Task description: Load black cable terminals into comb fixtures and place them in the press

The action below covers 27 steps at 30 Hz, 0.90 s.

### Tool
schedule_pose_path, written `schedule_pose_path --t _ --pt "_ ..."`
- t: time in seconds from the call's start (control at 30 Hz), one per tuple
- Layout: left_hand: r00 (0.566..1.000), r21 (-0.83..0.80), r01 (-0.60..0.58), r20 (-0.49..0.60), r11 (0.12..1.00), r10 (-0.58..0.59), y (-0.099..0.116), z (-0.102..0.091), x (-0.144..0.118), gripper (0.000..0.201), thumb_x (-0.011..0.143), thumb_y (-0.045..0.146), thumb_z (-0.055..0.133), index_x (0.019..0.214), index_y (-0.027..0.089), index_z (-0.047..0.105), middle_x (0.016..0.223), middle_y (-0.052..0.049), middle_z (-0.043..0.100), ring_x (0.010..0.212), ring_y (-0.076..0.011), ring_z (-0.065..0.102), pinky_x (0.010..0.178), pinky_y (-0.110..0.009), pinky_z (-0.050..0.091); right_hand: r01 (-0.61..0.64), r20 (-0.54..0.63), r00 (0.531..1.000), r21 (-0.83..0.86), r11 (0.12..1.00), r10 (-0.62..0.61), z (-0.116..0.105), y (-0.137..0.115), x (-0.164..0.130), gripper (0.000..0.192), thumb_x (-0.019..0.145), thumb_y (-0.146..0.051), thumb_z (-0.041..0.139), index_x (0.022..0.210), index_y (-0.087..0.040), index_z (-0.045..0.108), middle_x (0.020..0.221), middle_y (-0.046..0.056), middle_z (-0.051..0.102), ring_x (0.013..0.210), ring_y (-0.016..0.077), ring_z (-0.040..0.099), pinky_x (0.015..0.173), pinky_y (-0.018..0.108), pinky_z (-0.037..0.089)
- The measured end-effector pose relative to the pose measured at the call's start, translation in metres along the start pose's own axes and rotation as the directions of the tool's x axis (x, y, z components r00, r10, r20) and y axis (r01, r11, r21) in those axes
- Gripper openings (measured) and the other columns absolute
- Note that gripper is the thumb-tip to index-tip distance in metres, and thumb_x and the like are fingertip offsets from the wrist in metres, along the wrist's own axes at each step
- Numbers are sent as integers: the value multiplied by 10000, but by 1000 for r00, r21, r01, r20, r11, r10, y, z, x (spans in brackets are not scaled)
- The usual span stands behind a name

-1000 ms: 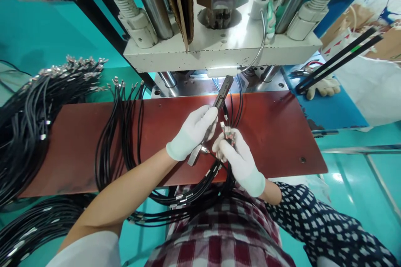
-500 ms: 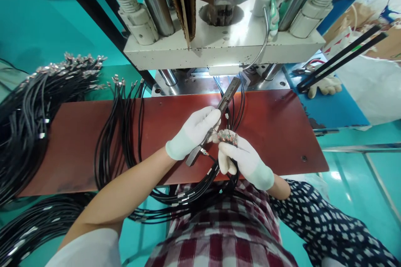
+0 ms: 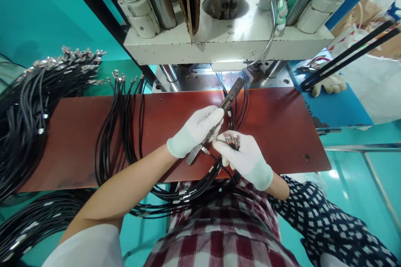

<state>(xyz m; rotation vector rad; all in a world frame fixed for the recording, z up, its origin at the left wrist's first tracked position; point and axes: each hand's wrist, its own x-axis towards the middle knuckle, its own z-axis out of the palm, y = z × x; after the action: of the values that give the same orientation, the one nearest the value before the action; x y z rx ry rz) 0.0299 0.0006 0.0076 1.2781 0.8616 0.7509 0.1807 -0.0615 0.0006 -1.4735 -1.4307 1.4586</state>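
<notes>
Both my hands wear white gloves and meet over the red-brown board (image 3: 78, 142). My left hand (image 3: 196, 129) grips a long dark metal bar (image 3: 231, 95) that slants up toward the press. My right hand (image 3: 242, 158) is closed around a bunch of small metal cable ends (image 3: 231, 138), its fingertips touching the bar near a single terminal. Black cables (image 3: 194, 190) loop from my right hand down across my lap.
A white press (image 3: 225, 41) with steel columns stands behind the board. Large bundles of black cables (image 3: 34, 104) with metal terminals lie at the left, and more (image 3: 122, 121) hang over the board. A spare glove (image 3: 327, 85) lies on the blue surface at right.
My right hand has turned and drawn the bunch of cable ends closer to the bar. My left hand and the bar have shifted slightly right.
</notes>
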Motion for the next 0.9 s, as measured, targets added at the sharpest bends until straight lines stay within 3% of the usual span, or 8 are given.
schedule_pose_path --t 0.13,0.27,0.37,0.53,0.67,0.73,0.8,0.9 --pt "999 -93 30 -17 995 -31 -2 0 0 437 929 552 511 713 174 476 609 25 476 478 -67 388 451 -207 328 102 96 992 -152 983 -88 -6 -6 3 279 927 -391 553 778 -184 665 581 -14 633 543 109 551 604 235 433" --pt "997 -150 76 -5 986 -78 0 0 -2 424 939 548 489 724 183 471 594 36 457 439 -65 377 433 -212 317 -11 240 971 65 998 -5 -6 -4 11 258 918 -304 524 729 -165 632 540 -22 600 474 80 495 505 199 389" --pt "998 -124 64 -15 990 -67 3 0 -3 419 945 533 488 715 182 469 596 35 453 456 -71 387 449 -218 315 -56 245 969 132 990 22 -2 -2 14 257 907 -289 526 700 -157 604 511 -23 570 451 73 475 464 187 361" --pt "992 106 0 -124 994 13 2 5 -4 423 953 516 483 694 183 455 611 28 444 521 -89 384 513 -236 327 -30 215 977 130 991 1 5 2 13 263 927 -330 506 740 -165 591 547 -22 560 474 83 469 484 202 375" --pt "951 382 -65 -256 922 173 -5 8 -6 404 919 454 580 671 187 407 601 35 405 571 -101 347 562 -247 293 86 215 974 -84 993 -66 1 2 13 265 941 -293 469 733 -180 587 607 -6 577 565 108 510 601 231 418" --pt "966 367 -70 -207 928 155 -5 6 -6 395 923 462 571 685 185 420 616 32 420 579 -100 362 563 -243 299 173 248 961 -209 963 -119 -5 -2 12 286 950 -310 468 729 -185 599 672 13 610 625 126 529 659 252 424" --pt "992 235 -33 -109 971 60 -4 4 -6 396 949 495 505 710 186 442 622 27 440 557 -98 391 535 -237 319 215 249 958 -294 931 -142 -13 -8 10 303 950 -367 500 734 -189 619 731 22 626 682 140 532 700 267 418" --pt "1000 26 21 7 999 -21 0 0 -4 406 962 516 457 726 187 443 612 30 432 501 -87 386 469 -226 319 99 215 975 -222 970 -51 -22 -12 5 244 898 -403 588 788 -190 634 752 2 620 699 136 519 679 257 412"
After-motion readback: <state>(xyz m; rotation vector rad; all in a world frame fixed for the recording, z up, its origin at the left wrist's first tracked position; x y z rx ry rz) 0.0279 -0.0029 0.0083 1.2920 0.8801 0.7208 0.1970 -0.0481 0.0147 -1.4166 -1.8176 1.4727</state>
